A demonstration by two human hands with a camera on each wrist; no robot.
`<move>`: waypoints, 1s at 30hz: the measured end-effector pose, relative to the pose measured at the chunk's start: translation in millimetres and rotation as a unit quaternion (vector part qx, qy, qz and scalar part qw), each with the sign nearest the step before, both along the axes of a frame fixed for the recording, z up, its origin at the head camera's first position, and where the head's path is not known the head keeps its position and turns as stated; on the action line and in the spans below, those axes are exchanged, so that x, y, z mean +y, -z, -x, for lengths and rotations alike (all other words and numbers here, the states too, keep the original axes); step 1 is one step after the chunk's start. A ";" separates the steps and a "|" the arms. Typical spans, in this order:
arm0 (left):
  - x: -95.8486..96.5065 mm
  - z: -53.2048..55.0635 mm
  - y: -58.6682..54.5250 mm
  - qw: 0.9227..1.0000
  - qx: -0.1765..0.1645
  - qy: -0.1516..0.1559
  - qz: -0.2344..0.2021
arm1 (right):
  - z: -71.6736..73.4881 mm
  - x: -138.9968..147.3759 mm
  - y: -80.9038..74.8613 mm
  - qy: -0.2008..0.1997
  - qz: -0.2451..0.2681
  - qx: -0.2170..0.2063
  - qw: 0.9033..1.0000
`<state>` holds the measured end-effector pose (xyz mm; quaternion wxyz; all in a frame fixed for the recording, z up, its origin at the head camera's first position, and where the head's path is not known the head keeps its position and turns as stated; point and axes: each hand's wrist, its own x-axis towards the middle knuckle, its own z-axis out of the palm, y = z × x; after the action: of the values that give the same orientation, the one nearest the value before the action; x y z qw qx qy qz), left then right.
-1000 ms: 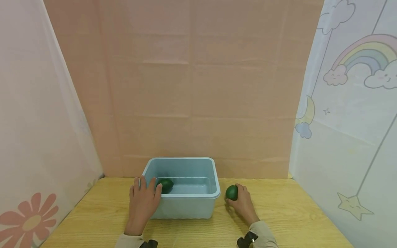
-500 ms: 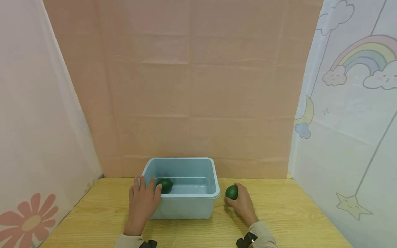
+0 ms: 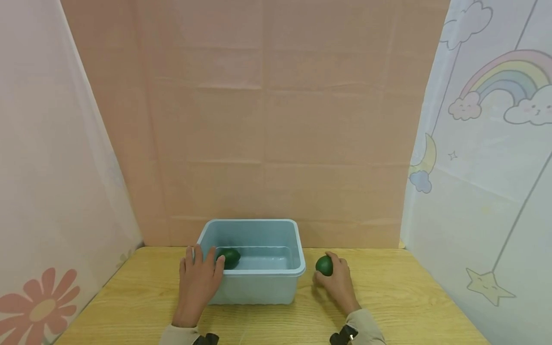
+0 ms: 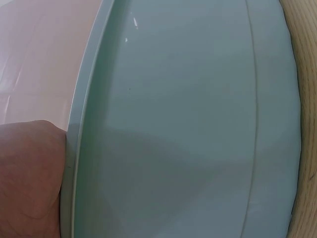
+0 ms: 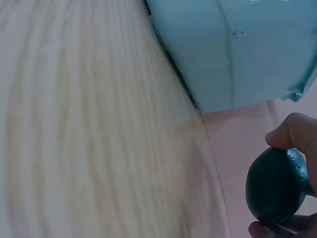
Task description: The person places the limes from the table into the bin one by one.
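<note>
In the head view a light blue plastic bin (image 3: 258, 290) stands on the wooden table. One dark green avocado (image 3: 229, 258) lies inside it at the left, partly hidden by my left hand. That left hand (image 3: 200, 282) rests on the bin's near left corner, fingers spread over the rim; the left wrist view shows the base of the hand (image 4: 32, 178) against the rim (image 4: 74, 144). To the right of the bin my right hand (image 3: 339, 282) grips a second dark green avocado (image 3: 324, 266) between thumb and fingers. In the right wrist view this avocado (image 5: 272, 186) shows close up.
The wooden table (image 3: 388, 297) runs back to a tan paper backdrop (image 3: 276, 143). Pale printed curtains hang at both sides, a flower curtain (image 3: 64, 158) on the left and a rainbow curtain (image 3: 487, 215) on the right.
My right hand has shifted slightly up and to the right with the avocado in its grip. The left hand and the bin stay where they were.
</note>
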<state>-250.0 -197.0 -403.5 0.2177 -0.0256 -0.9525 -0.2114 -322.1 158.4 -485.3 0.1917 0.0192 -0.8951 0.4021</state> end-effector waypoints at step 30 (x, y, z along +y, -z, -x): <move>-3.0 5.3 5.0 1.000 0.016 0.001 0.002 | -11.5 -14.0 -30.3 0.016 0.018 0.068 0.997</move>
<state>-255.3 -200.1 -408.4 0.2323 -0.0306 -0.9495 -0.2089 -310.6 144.4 -455.0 0.2592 0.0287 -0.8728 0.4125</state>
